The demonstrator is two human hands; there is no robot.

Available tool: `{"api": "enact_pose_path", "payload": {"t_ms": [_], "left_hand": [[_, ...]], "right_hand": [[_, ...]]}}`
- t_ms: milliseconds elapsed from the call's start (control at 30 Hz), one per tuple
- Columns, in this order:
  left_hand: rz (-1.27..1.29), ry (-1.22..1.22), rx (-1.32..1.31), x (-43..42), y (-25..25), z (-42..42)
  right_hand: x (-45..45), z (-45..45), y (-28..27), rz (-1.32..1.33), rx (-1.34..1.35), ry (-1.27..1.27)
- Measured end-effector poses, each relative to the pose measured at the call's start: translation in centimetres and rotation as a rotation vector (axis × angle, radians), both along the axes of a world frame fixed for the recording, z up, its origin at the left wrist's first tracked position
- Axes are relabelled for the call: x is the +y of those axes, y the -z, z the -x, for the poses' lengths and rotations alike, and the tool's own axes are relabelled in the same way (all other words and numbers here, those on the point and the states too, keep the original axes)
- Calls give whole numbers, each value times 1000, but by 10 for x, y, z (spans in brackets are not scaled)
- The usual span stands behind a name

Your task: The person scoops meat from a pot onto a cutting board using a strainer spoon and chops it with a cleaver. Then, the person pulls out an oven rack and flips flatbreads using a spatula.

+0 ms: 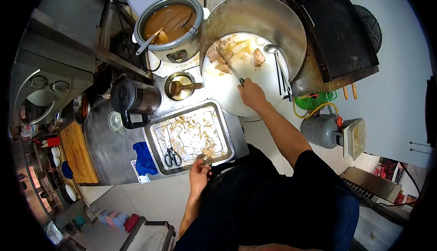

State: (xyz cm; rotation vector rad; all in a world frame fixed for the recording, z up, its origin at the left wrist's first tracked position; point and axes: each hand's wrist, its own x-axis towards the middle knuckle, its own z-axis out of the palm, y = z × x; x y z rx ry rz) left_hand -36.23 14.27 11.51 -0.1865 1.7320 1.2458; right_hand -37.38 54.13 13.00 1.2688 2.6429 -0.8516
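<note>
The right grip (252,95) is closed on a long metal utensil (231,67), which reaches from it to the meat pieces (223,58) in the large pot (255,12). The left grip (199,174), fingers curled, is at the near edge of the tray (227,130); whether it holds anything is unclear. Scissors (171,156) lie left of it.

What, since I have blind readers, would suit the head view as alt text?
In a kitchen, a person's right hand holds a long utensil among meat pieces in a large pot of milky liquid. The left hand is at a metal tray holding scissors.
</note>
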Motion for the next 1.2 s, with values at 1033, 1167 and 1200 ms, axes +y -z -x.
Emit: {"api": "enact_pose_path", "payload": {"t_ms": [1033, 1167, 1200], "left_hand": [[69, 25, -1, 5, -5, -4], [93, 25, -13, 3, -10, -6], [86, 21, -1, 1, -8, -7]], "right_hand": [[9, -12, -5, 27, 83, 65], [10, -13, 4, 34, 58, -11], [7, -14, 2, 37, 68, 9]]}}
